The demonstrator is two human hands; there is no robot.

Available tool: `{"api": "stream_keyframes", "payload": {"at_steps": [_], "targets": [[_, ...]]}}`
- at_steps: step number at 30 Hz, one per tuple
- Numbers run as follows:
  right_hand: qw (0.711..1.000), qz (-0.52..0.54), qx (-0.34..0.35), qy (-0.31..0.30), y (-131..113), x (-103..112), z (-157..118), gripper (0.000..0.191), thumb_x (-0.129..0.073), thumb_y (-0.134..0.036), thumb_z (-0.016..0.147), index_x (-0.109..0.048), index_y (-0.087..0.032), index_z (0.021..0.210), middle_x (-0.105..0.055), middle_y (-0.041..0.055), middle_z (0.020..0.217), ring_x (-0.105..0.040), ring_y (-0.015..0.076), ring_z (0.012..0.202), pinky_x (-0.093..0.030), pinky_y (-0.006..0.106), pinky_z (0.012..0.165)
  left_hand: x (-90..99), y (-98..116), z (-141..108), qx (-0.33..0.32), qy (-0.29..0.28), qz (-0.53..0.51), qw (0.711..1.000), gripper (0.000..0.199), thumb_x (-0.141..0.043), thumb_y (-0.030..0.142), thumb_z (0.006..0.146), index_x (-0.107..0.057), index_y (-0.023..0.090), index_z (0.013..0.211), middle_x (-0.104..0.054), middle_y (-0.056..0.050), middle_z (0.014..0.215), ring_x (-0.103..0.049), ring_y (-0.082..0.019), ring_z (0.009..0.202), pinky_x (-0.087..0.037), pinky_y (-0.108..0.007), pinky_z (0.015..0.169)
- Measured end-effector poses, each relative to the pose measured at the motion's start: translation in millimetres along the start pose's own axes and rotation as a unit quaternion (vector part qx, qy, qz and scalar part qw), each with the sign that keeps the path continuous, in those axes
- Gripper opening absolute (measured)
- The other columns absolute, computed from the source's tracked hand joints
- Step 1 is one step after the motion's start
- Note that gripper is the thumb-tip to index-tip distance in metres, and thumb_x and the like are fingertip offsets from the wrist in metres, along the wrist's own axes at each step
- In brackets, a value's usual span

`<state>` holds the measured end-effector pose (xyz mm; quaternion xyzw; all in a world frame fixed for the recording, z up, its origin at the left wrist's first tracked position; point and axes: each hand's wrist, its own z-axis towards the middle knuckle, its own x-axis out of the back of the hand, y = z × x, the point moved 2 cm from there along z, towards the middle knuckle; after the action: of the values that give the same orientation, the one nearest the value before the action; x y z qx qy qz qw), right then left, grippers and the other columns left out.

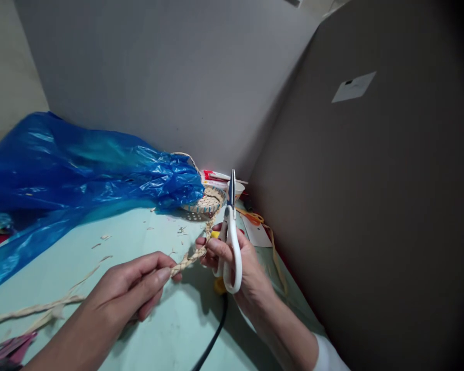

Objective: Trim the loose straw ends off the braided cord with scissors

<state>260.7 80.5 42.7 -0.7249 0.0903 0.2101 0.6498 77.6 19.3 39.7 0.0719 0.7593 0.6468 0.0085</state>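
A braided cord of pale straw-like fibre runs between my two hands above the table. My left hand is closed, pinching the braid between thumb and fingers. Farther along, my right hand grips the same braid between thumb and fingertips. White-handled scissors also rest in my right hand, blades pointing away from me and closed together. Beyond that hand the braid leads up toward a small woven basket. Yellow pieces and a black cable show below and behind the right hand.
A large blue plastic bag spreads over the left and back of the light green table cover. Fibre strands lie at the left. Orange scissors, a paper cup and white paper sit near the right grey partition.
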Motion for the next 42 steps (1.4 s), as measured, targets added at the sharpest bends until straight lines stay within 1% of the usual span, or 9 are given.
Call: {"api": "stream_keyframes", "payload": {"at_steps": [5, 9, 12, 16, 22, 27, 34, 40, 42], "targets": [[1.000, 0.014, -0.008, -0.006, 2, -2, -1, 0.060, -0.100, -0.031, 0.053, -0.060, -0.021, 0.097, -0.078, 0.0012, 0.078, -0.069, 0.0115, 0.063, -0.057, 0.019, 0.062, 0.0, -7, 3, -0.023, -0.005, 0.081, 0.996, 0.048, -0.060, 0.069, 0.084, -0.067, 0.025, 0.068, -0.049, 0.004, 0.057, -0.040, -0.013, 0.054, -0.033, -0.022, 0.051], [1.000, 0.000, -0.002, -0.025, 2, -5, -4, 0.059, -0.100, -0.030, 0.054, -0.062, -0.021, 0.098, -0.079, 0.0022, 0.081, -0.072, 0.0129, 0.071, -0.057, 0.020, 0.066, 3.5, -14, 6, -0.025, 0.029, 0.075, 0.996, 0.038, -0.067, 0.065, 0.080, -0.074, 0.028, 0.087, -0.067, 0.001, 0.068, -0.059, -0.017, 0.065, -0.047, -0.024, 0.063], [0.999, -0.016, 0.002, -0.031, 2, -5, -5, 0.058, -0.099, -0.033, 0.055, -0.062, -0.021, 0.098, -0.079, 0.0014, 0.080, -0.072, 0.0139, 0.071, -0.058, 0.022, 0.068, 6.5, -19, 6, -0.012, 0.061, 0.069, 0.996, 0.039, -0.068, 0.061, 0.082, -0.074, 0.028, 0.102, -0.070, 0.001, 0.062, -0.060, -0.019, 0.062, -0.050, -0.026, 0.064], [0.999, -0.029, 0.013, -0.030, 2, -5, -4, 0.055, -0.098, -0.035, 0.056, -0.062, -0.021, 0.095, -0.079, 0.0012, 0.082, -0.073, 0.0153, 0.072, -0.057, 0.023, 0.067, 6.6, -17, 4, -0.022, 0.059, 0.072, 0.995, 0.042, -0.065, 0.062, 0.084, -0.074, 0.028, 0.107, -0.069, 0.002, 0.055, -0.054, -0.017, 0.052, -0.050, -0.027, 0.059], [0.998, -0.045, 0.023, -0.041, 1, -5, -5, 0.055, -0.099, -0.035, 0.055, -0.061, -0.023, 0.094, -0.078, -0.0011, 0.081, -0.074, 0.0165, 0.074, -0.057, 0.025, 0.070, 8.1, -12, 2, -0.024, 0.079, 0.055, 0.995, 0.037, -0.074, 0.064, 0.075, -0.077, 0.028, 0.081, -0.071, 0.000, 0.053, -0.061, -0.019, 0.054, -0.050, -0.025, 0.054], [0.996, -0.039, 0.031, -0.075, 2, -6, -7, 0.056, -0.098, -0.032, 0.057, -0.058, -0.024, 0.094, -0.079, -0.0012, 0.082, -0.075, 0.0169, 0.076, -0.057, 0.026, 0.074, 12.5, -12, 2, 0.015, 0.116, -0.010, 0.993, 0.029, -0.080, 0.055, 0.073, -0.080, 0.026, 0.079, -0.079, -0.001, 0.073, -0.064, -0.018, 0.068, -0.051, -0.023, 0.065], [0.995, -0.033, 0.026, -0.092, 7, -4, -5, 0.060, -0.098, -0.029, 0.060, -0.056, -0.024, 0.102, -0.079, -0.0002, 0.083, -0.074, 0.0149, 0.075, -0.055, 0.023, 0.072, 11.2, -6, 3, 0.022, 0.092, -0.018, 0.995, 0.034, -0.074, 0.057, 0.080, -0.077, 0.023, 0.080, -0.058, 0.004, 0.055, -0.045, -0.013, 0.054, -0.037, -0.022, 0.050], [0.995, -0.064, 0.046, -0.065, 3, -3, 0, 0.058, -0.099, -0.030, 0.054, -0.058, -0.023, 0.096, -0.079, -0.0004, 0.081, -0.072, 0.0157, 0.073, -0.054, 0.024, 0.070, 22.4, 5, 12, -0.044, 0.098, 0.110, 0.988, 0.032, -0.076, 0.057, 0.073, -0.081, 0.027, 0.083, -0.082, -0.003, 0.092, -0.071, -0.025, 0.092, -0.053, -0.026, 0.079], [0.991, -0.105, 0.057, -0.063, 3, -2, 0, 0.056, -0.097, -0.033, 0.056, -0.060, -0.022, 0.095, -0.077, -0.0009, 0.078, -0.070, 0.0152, 0.070, -0.053, 0.024, 0.067, 27.5, 6, 13, -0.051, 0.123, 0.093, 0.987, 0.035, -0.078, 0.059, 0.071, -0.080, 0.026, 0.083, -0.083, -0.003, 0.089, -0.074, -0.026, 0.089, -0.055, -0.027, 0.076]]}}
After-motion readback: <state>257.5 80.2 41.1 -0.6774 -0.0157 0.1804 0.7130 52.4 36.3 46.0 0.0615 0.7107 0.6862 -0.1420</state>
